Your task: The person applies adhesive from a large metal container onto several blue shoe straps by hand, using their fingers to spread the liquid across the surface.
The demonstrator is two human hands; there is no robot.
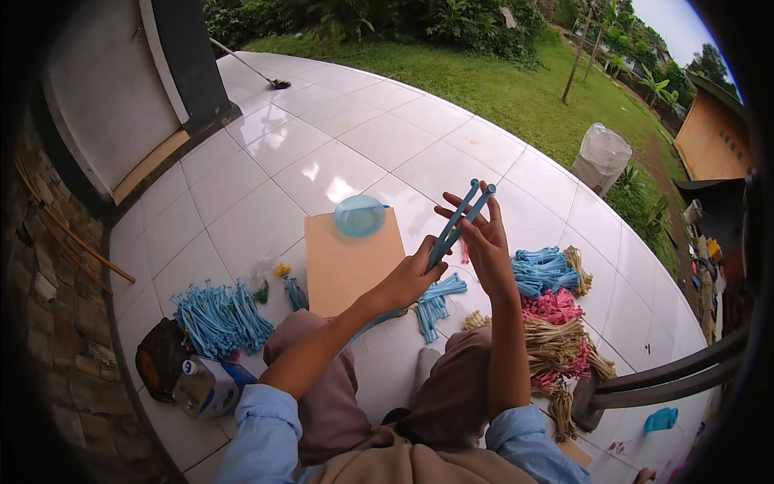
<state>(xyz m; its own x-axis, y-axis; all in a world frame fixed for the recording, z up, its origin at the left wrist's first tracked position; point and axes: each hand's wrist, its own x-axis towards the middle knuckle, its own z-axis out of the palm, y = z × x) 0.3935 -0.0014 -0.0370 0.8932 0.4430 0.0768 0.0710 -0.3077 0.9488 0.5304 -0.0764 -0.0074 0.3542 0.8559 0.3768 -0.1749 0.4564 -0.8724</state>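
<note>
My left hand (pixel 413 273) is closed around a pair of long, flat blue rubbery bands (pixel 453 224) in front of me. Their knobbed tips point up and away, and a blue length trails under my left forearm. At their upper part, my right hand (pixel 485 235) has them between thumb and fingers, with some fingertips showing behind. Below my hands, a loose bunch of similar blue bands (pixel 435 305) lies on the floor. A tan board (pixel 343 270) lies just beyond my knees, with a translucent blue bowl (pixel 359 216) at its far edge.
Blue bundles (pixel 222 316) lie left, near a clear jug (pixel 205 389) and a dark bag (pixel 161 355). On the right are stacked blue bundles (pixel 544 272), pink bundles (pixel 552 306) and beige bundles (pixel 556 340), beside dark curved bars (pixel 669 371). A broom (pixel 278 83) lies far off.
</note>
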